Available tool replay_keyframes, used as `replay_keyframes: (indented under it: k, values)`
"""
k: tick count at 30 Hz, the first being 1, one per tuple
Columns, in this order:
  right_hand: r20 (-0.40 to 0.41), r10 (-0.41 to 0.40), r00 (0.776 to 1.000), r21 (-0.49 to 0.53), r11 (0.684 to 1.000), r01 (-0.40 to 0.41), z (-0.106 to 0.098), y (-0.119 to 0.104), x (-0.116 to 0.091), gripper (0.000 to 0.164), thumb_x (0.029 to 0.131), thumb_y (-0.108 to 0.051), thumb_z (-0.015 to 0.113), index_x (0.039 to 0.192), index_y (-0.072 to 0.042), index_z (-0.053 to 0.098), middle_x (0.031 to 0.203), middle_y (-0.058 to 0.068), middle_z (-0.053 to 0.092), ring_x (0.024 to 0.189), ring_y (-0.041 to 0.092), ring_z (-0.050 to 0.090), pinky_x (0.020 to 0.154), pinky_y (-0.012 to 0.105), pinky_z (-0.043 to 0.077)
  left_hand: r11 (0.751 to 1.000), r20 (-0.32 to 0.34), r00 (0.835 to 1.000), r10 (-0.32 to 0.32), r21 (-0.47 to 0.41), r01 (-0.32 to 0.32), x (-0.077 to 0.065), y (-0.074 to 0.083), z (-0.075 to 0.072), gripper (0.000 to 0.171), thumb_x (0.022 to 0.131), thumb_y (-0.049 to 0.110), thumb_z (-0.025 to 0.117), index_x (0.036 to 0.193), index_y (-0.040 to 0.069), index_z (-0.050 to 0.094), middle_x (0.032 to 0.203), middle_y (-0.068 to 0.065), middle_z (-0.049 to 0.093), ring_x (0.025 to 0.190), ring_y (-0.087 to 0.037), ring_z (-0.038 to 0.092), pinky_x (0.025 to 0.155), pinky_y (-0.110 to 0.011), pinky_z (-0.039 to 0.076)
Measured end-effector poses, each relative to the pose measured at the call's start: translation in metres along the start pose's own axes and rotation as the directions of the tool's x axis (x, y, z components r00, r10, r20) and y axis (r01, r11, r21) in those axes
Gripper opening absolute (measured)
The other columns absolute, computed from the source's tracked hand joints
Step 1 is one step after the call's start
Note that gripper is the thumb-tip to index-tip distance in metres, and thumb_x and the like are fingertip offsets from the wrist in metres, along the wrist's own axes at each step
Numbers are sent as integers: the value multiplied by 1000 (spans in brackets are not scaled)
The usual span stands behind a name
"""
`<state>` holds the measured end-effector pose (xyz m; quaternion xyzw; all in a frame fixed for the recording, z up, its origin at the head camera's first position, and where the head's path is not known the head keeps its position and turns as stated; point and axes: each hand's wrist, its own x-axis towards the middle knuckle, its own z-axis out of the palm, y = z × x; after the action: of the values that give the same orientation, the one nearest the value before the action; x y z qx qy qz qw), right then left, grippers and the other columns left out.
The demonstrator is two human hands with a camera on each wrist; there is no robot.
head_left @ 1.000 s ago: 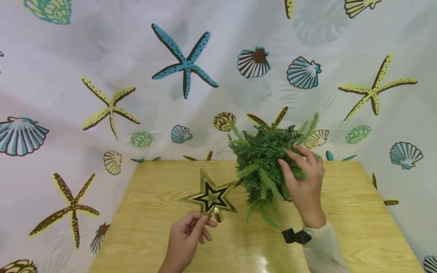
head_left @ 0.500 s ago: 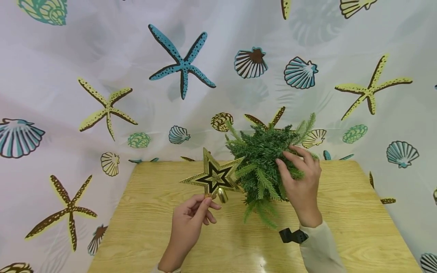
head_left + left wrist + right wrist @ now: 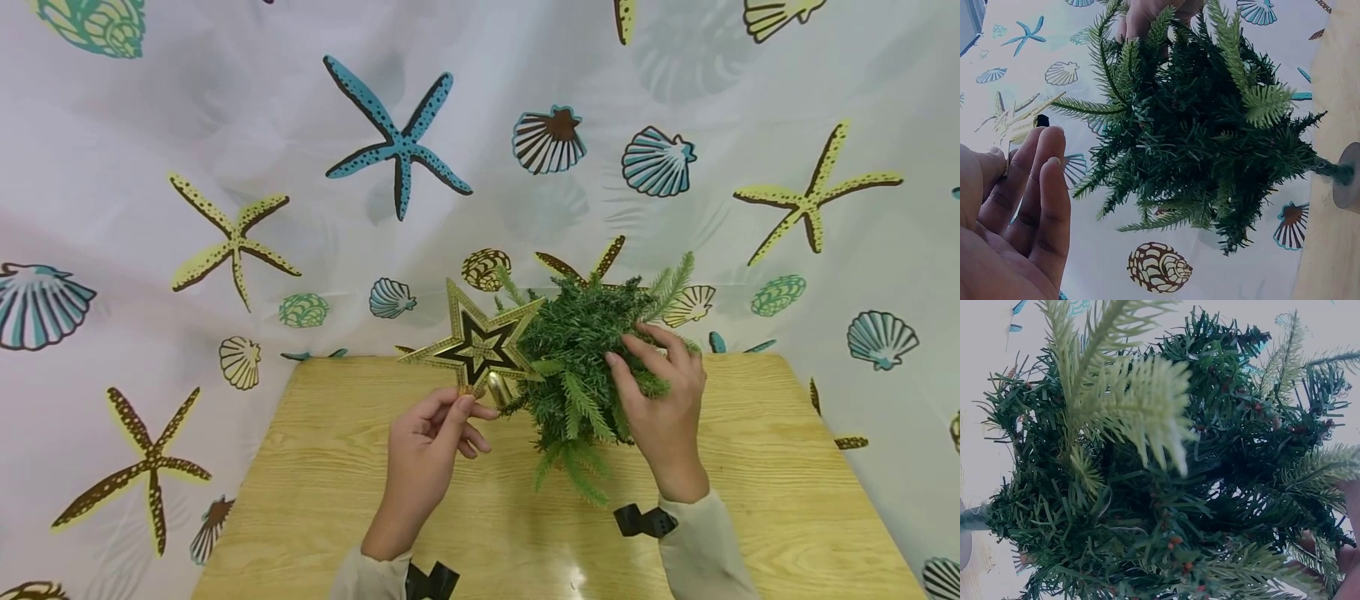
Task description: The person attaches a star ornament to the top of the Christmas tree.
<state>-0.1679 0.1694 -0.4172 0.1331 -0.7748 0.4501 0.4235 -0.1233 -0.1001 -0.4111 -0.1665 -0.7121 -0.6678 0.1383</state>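
Well inside the table (image 3: 787, 492) edges: star (image 3: 480, 348), tree (image 3: 581, 358)

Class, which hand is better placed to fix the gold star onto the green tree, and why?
Probably the left hand: it pinches the gold star close to the green tree, while the right hand is busy at its branches.

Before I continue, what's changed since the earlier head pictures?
The left grip has carried the gold star up the picture and slightly right; its black wrist piece now shows. Nothing was let go. The right grip stays at the green tree, which has not visibly moved.
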Motion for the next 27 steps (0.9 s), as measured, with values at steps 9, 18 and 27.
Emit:
replay_keyframes:
  k: [9, 18, 27]
  values:
    - [-6, -9, 1000, -4, 1000, 9, -2, 0, 1, 23, 87, -1, 83, 110, 2, 79, 125, 23, 67, 117, 42, 60, 91, 59, 27, 998, -1, 998, 63, 12, -63, 13, 9, 6, 16, 107, 11, 59, 108, 1, 71, 94, -12, 78, 61, -20, 71, 55, -33, 59]
    - [4, -1, 1000, -2, 1000, 1, -2, 3, 0, 23, 87, -3, 83, 109, 1, 79, 127, 23, 66, 117, 42, 59, 89, 55, 29, 999, 23, 999, 46, 25, -47, 34, 7, 16, 18, 108, 19, 59, 109, 5, 72, 96, -8, 78, 64, -22, 71, 57, -33, 59]
    - [15, -4, 1000, 0, 1000, 4, -2, 2, 1, 23, 88, -5, 83, 109, 1, 79, 127, 23, 66, 118, 42, 59, 90, 55, 30, 999, 44, 998, 48, 19, -49, 55, 2, 29, 19, 107, 19, 60, 111, 5, 72, 96, -8, 78, 64, -28, 71, 53, -37, 58]
